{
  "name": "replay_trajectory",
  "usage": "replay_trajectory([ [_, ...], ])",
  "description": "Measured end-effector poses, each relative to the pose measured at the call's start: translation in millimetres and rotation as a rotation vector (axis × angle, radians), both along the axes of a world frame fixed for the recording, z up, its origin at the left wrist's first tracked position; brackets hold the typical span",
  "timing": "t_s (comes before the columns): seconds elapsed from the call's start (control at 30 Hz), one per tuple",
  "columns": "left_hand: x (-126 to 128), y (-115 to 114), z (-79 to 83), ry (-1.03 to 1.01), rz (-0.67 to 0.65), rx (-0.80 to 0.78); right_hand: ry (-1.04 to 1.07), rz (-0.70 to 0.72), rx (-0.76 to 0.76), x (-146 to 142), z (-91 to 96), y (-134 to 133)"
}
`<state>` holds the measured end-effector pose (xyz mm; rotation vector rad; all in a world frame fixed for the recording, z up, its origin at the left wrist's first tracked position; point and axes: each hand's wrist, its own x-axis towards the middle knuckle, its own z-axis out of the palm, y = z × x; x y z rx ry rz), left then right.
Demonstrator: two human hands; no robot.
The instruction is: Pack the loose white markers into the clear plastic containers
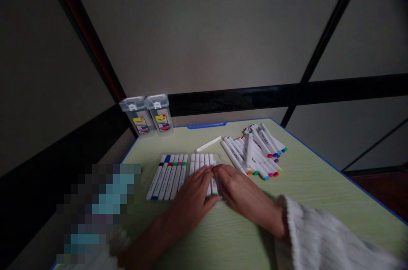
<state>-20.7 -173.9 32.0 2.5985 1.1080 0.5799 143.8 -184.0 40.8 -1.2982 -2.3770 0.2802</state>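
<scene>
Head: markers (166, 178) on blue-edged table (309, 189), panelled wall (207, 36)

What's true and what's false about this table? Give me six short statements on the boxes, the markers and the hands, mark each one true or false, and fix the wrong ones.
1. Two clear boxes stand at the far left of the table. True.
2. Both boxes are uncovered. False: each has its lid on.
3. A loose pile of markers lies to the right, beyond the right hand. True.
4. Both hands are on that pile. False: the left hand and the right hand are at the row of markers.
5. A single marker lies beyond the row. True.
6. Every marker in the row is plain white. False: red, blue and green bands show.
</scene>
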Motion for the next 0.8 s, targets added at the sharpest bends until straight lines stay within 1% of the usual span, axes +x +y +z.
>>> replay_trajectory([
  [0.13,-1.4,0.1,-0.3,0.034,-0.015,0.009,0.02,0.005,-0.003,0.7,-2.6,0.5],
  [0.27,-1.8,-0.6,0.7,0.057,-0.026,0.01,0.018,-0.005,-0.024,0.6,-1.3,0.2],
  [0.8,-2.1,1.7,2.0,0.046,-0.024,-0.051,0.036,0.015,-0.031,1.5,-0.6,-0.1],
])
